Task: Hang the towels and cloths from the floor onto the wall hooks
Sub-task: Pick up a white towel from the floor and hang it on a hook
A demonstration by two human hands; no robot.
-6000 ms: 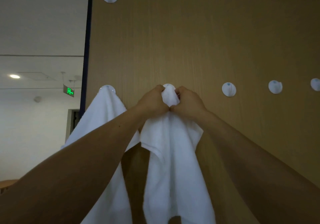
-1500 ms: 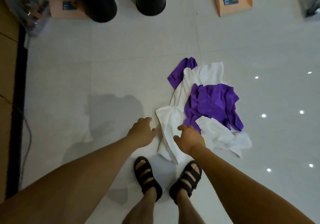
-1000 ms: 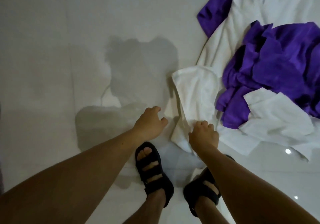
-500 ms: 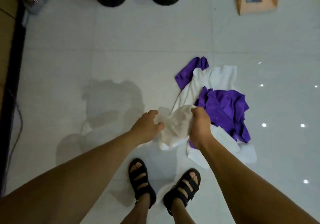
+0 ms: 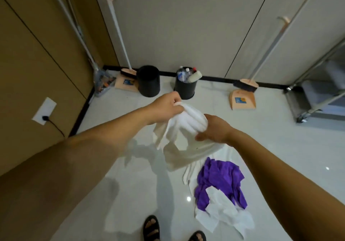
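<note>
Far left of the frame: a brown panel wall (image 5: 28, 69) with a wall socket (image 5: 44, 111) low on it, and no wall hooks anywhere in this view.

Moving in to centre-left, the left hand (image 5: 166, 106) is up at mid-frame, its fingers (image 5: 176, 103) curled tight on a bunched corner of the white towel (image 5: 186, 140).

The towel drapes from that pinch across to the right hand (image 5: 214, 128), which sits just lower and to the right, gripping the thick fold from the far side.

So 2 hands on 1 towel, close together. Its long axis falls away downward from the fingers, and the tail hangs above the floor (image 5: 130, 194) (blurred, so whether the hem clears the pile I cannot tell).

Behind the hands, 2 black bins (image 5: 148, 81) stand against the far wall.

Lower right: the rest of the job, a purple cloth (image 5: 218, 181) lying heaped with white cloths (image 5: 224, 214), on the floor just below the right arm.

Far right, a dustpan (image 5: 242, 100) and a metal trolley (image 5: 317, 95) crowd that side.

My read: the towel is secured and the carry comes next. The open floor at centre-left gives the freest room to move, and the left hand leads on that side.
</note>
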